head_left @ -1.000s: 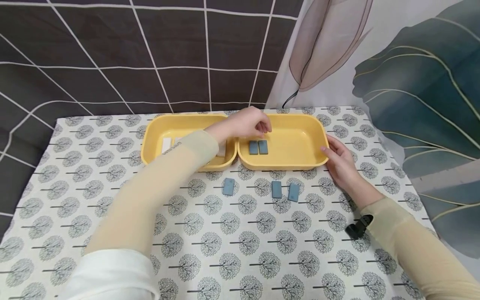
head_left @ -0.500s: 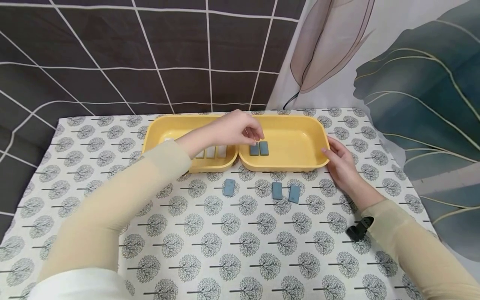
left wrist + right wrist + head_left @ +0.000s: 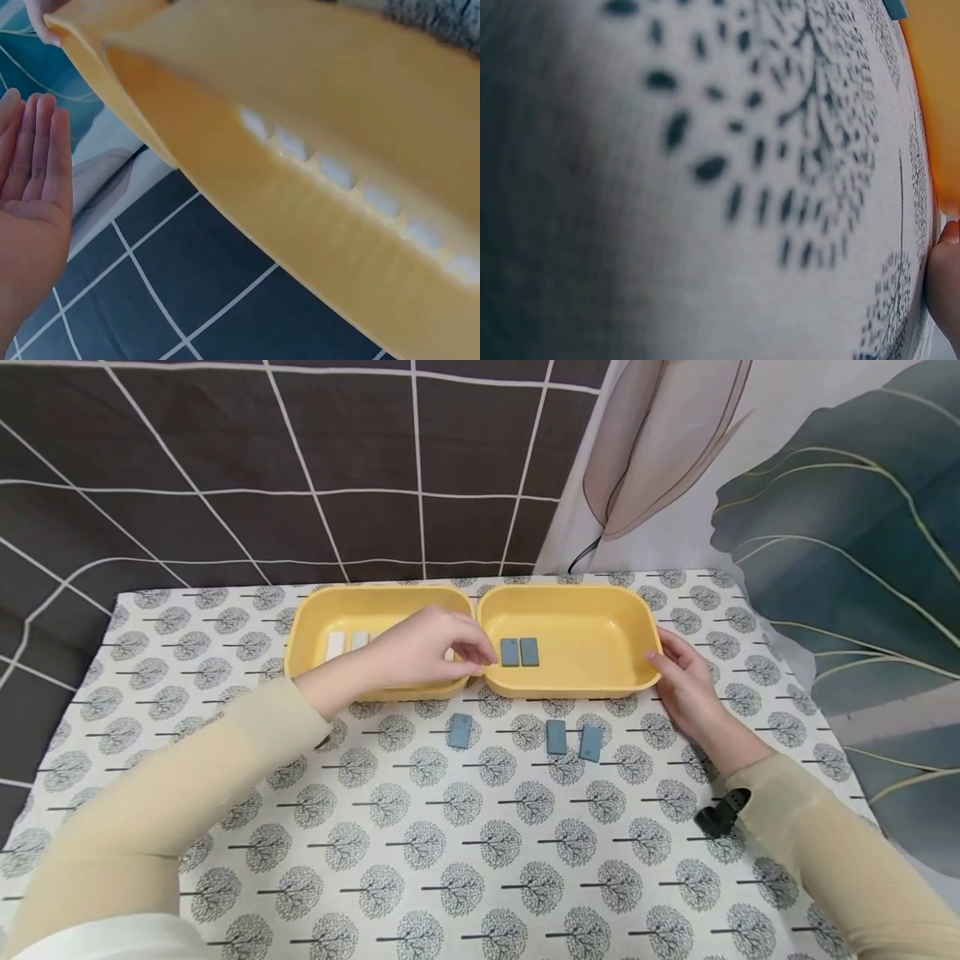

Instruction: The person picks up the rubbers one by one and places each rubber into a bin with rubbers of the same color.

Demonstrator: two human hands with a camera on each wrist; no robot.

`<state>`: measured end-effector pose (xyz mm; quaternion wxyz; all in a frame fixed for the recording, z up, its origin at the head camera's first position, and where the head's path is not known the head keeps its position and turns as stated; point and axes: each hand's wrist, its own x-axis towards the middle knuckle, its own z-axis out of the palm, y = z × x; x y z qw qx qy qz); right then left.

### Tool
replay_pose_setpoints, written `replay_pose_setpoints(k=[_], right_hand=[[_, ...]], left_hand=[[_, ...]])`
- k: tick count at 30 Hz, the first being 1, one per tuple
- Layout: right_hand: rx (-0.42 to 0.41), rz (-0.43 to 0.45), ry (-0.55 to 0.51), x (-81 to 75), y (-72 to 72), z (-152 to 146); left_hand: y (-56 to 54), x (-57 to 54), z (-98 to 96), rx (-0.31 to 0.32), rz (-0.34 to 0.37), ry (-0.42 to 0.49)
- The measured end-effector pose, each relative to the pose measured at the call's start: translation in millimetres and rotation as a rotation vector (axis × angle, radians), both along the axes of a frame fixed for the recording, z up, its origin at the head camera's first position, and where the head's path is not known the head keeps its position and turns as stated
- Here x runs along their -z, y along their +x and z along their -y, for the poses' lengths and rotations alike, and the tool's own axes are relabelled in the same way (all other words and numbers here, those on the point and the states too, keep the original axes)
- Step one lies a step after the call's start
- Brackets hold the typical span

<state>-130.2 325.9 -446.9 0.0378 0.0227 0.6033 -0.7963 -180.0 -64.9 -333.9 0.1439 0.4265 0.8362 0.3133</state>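
Note:
My left hand (image 3: 438, 647) hovers over the meeting edges of two yellow trays, fingers loosely bent and holding nothing; its palm (image 3: 30, 217) looks bare in the left wrist view. Several white rectangular blocks (image 3: 335, 645) lie in a row in the left tray (image 3: 375, 597), some hidden behind that hand. Two blue-grey blocks (image 3: 529, 652) lie side by side at the left end of the right tray (image 3: 592, 643). My right hand (image 3: 684, 685) grips this tray's right end, thumb over the rim. The right wrist view catches only a sliver of this hand (image 3: 943, 289).
Three more blue-grey blocks lie on the tree-print tablecloth (image 3: 465, 877) before the trays: one on the left (image 3: 460, 731), a middle block (image 3: 556, 737) and a right block (image 3: 590, 743). A dark gridded curtain (image 3: 360, 460) hangs behind the table.
My left hand has drawn back left and toward me, from above the right tray's blue-grey blocks to the gap between the trays. The right hand keeps its grip; the blocks have not moved.

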Motion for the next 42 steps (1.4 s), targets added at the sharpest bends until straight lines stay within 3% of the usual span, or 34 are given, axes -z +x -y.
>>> replay_pose_setpoints(k=[12, 20, 23, 29, 36, 42], right_hand=[[0.01, -0.001, 0.003, 0.8, 0.6, -0.1], [0.005, -0.007, 0.0, 1.5, 1.6, -0.4], [0.004, -0.005, 0.0, 0.5, 1.0, -0.3], [-0.001, -0.005, 0.013, -0.3, -0.9, -0.4], [0.006, -0.004, 0.019, 0.3, -1.2, 0.3], [0.008, -0.002, 0.014, 0.6, -0.6, 1.0]], left_hand=[[38.3, 27.6, 13.3, -0.088, 0.01, 0.047], [57.4, 49.1, 24.2, -0.151, -0.031, 0.125], [63.0, 56.4, 26.8, -0.149, -0.054, 0.156], [68.5, 68.8, 29.6, -0.124, -0.087, 0.136], [69.7, 74.1, 27.8, -0.079, -0.022, 0.034], [69.0, 80.6, 24.7, -0.044, -0.013, -0.057]])
